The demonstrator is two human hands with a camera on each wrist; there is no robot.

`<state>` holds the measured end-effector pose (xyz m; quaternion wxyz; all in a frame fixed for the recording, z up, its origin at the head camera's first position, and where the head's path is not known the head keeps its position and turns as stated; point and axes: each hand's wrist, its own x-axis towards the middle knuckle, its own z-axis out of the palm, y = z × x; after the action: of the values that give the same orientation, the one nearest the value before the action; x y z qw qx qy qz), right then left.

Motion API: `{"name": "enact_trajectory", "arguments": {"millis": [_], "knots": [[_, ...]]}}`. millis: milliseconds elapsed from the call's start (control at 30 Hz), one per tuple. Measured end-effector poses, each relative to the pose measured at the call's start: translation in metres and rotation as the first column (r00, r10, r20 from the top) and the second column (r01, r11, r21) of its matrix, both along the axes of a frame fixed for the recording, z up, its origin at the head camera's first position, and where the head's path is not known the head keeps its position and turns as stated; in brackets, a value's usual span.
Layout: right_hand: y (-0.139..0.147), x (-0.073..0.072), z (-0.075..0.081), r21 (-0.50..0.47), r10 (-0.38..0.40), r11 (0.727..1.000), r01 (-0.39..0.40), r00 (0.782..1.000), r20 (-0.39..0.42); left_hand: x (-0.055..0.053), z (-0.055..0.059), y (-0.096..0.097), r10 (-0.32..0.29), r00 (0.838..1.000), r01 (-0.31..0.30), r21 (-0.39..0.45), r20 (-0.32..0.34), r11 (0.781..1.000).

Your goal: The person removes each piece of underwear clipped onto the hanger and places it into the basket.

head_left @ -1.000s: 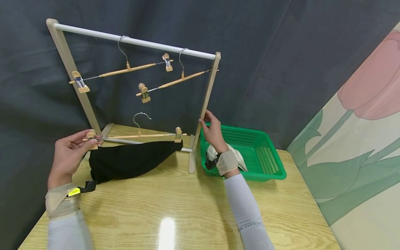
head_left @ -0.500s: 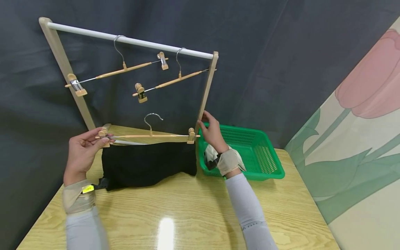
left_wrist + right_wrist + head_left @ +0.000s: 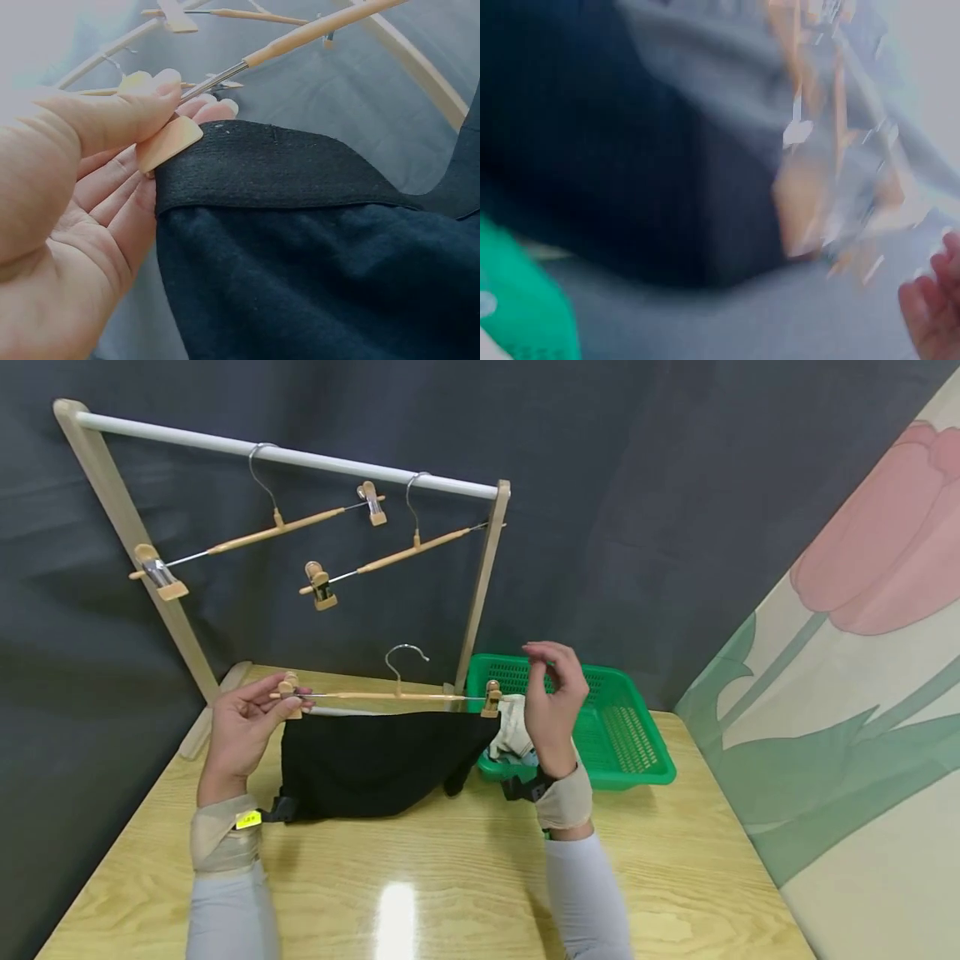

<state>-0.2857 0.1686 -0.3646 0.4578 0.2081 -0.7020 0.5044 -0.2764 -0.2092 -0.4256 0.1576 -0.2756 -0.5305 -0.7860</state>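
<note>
I see the left hand [image 3: 243, 727] pinching one end of the clip hanger [image 3: 360, 696]; its bar points sideways toward the right hand [image 3: 555, 714], loosely bent and, blur allowing, empty; the black garment [image 3: 375, 760] hangs below.

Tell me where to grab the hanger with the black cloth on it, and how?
Probably pinch the hanger by the middle of its bar, beside the upright hook, coming from above. The bar is slim and bare there, and the black cloth hangs below it. I'd leave the clips alone: squeezing one might let the cloth go, and the left hand holds one.
</note>
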Motion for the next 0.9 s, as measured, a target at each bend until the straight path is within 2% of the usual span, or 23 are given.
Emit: {"name": "enact_trajectory", "arguments": {"millis": [67, 133, 200, 300, 367, 500, 567, 700, 900], "knots": [[-0.014, 0.015, 0.002, 0.064, 0.014, 0.998, -0.006, 0.993, -0.118, 0.001, 0.000, 0.002, 0.001, 1.000, -0.001, 0.017, -0.007, 1.000], [-0.029, 0.027, 0.002, 0.197, 0.047, 0.980, -0.017, 0.988, -0.149, 0.001, 0.000, 0.004, -0.010, 1.000, 0.010, 0.029, -0.010, 1.000], [-0.041, 0.037, 0.000, 0.339, 0.052, 0.941, -0.008, 0.991, -0.122, 0.001, 0.002, 0.007, -0.021, 1.000, 0.021, 0.011, -0.012, 1.000], [-0.053, 0.044, -0.003, 0.496, -0.018, 0.867, 0.049, 0.998, -0.066, -0.001, 0.005, 0.013, -0.025, 1.000, 0.024, -0.035, -0.014, 0.999], [-0.056, 0.046, -0.005, 0.561, -0.081, 0.823, 0.088, 0.996, -0.037, -0.002, 0.006, 0.017, -0.032, 0.999, 0.031, -0.056, -0.023, 0.998], [-0.054, 0.046, -0.009, 0.629, -0.139, 0.770, 0.106, 0.990, 0.004, -0.001, 0.007, 0.025, -0.052, 0.998, 0.050, -0.064, -0.033, 0.997], [-0.052, 0.045, -0.009, 0.647, -0.142, 0.755, 0.106, 0.990, 0.004, -0.002, 0.008, 0.027, -0.063, 0.998, 0.061, -0.072, -0.028, 0.996], [-0.046, 0.046, -0.006, 0.649, -0.130, 0.753, 0.103, 0.992, -0.007, -0.003, 0.009, 0.032, -0.094, 0.996, 0.094, -0.098, 0.004, 0.991], [-0.034, 0.047, -0.004, 0.669, -0.123, 0.736, 0.107, 0.992, -0.022, -0.005, 0.012, 0.042, -0.090, 0.996, 0.093, -0.142, 0.029, 0.985]]}}
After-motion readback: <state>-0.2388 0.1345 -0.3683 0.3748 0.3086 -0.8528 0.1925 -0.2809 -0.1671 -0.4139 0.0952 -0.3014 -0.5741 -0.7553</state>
